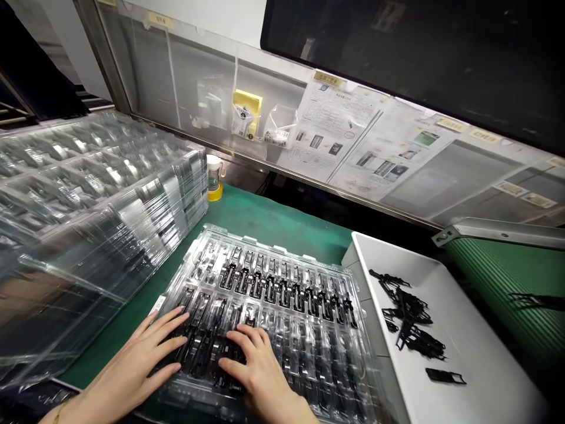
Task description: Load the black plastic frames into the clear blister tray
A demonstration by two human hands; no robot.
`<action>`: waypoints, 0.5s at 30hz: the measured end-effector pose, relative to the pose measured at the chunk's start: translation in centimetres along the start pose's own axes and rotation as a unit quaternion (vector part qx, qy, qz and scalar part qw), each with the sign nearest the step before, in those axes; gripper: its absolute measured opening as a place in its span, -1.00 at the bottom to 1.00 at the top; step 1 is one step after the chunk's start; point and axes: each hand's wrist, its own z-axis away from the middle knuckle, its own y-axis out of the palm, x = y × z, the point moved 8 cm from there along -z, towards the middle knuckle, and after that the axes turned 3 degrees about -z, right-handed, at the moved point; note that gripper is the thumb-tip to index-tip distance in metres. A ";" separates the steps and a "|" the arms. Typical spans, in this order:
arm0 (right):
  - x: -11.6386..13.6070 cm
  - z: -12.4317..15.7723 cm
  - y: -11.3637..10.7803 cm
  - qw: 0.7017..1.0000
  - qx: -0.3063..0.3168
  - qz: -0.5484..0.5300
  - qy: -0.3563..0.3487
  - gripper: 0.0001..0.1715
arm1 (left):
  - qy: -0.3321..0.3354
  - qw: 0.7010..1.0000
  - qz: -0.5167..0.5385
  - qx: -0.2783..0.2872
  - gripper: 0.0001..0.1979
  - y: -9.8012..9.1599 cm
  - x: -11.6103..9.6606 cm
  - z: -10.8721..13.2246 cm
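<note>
A clear plastic blister tray (269,244) lies on the green mat, with slim black plastic frames (270,288) standing in a row across its far pockets. More black frames lie in the near pockets at the left. My left hand (141,359) rests over the tray's left edge, fingers spread, fingertips touching or just over the frames there. Bent over the near row, my right hand (260,365) has thumb and fingertips around a black plastic frame (232,350) in its pocket; the hand partly hides it.
A tall stack of clear trays (132,218) stands at the left. To the right is a white bin (397,259) holding loose black frames (408,312), beside a green ribbed belt (498,277). A cup (214,171) stands behind, under a panel with instruction sheets (335,129).
</note>
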 end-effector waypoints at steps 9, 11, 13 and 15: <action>-0.4 1.0 0.6 0.999 0.004 -0.020 0.033 -0.49 | 0.081 0.996 -0.018 -0.040 -0.55 1.4 -7.0 -0.4; -0.7 1.2 1.0 0.998 0.020 -0.024 0.046 -0.42 | 0.092 0.995 -0.020 -0.046 -0.59 1.2 -7.7 -0.4; -1.0 1.4 1.2 0.997 0.029 -0.024 0.063 -0.40 | 0.088 0.994 -0.026 -0.056 -0.64 1.0 -7.9 -0.4; -1.4 1.6 1.5 0.996 0.034 -0.022 0.077 -0.37 | 0.078 0.994 -0.035 -0.067 -0.68 1.1 -8.1 -0.5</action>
